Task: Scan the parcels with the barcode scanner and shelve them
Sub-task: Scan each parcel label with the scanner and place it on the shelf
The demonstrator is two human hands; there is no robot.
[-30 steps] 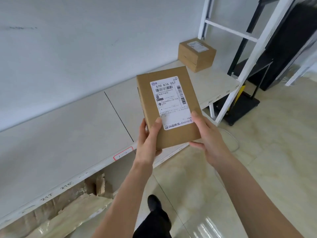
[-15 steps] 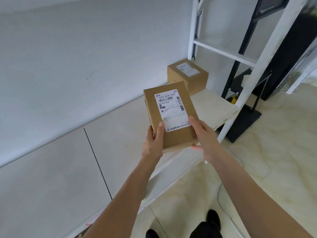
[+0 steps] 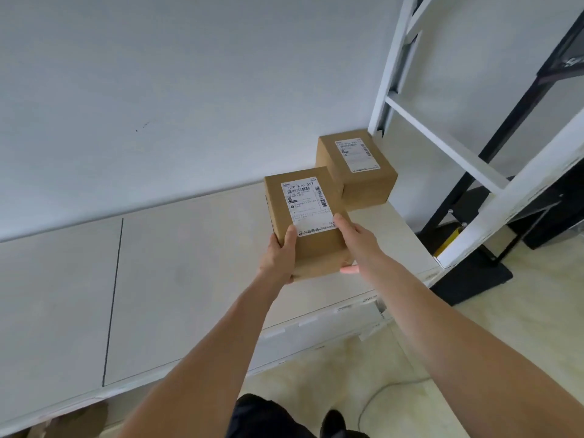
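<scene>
Both hands [image 3: 279, 256] hold parcel [image 3: 308, 222]; label [image 3: 308, 205] reads "570 K76 057".

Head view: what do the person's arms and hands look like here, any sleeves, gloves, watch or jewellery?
Both forearms are bare right up to the bottom edge of the picture, with no sleeve in view. The left hand and right hand wear no gloves. No watch, wristband or ring shows on the parts visible. Below the arms, dark trousers and a dark shoe can be seen.
</scene>
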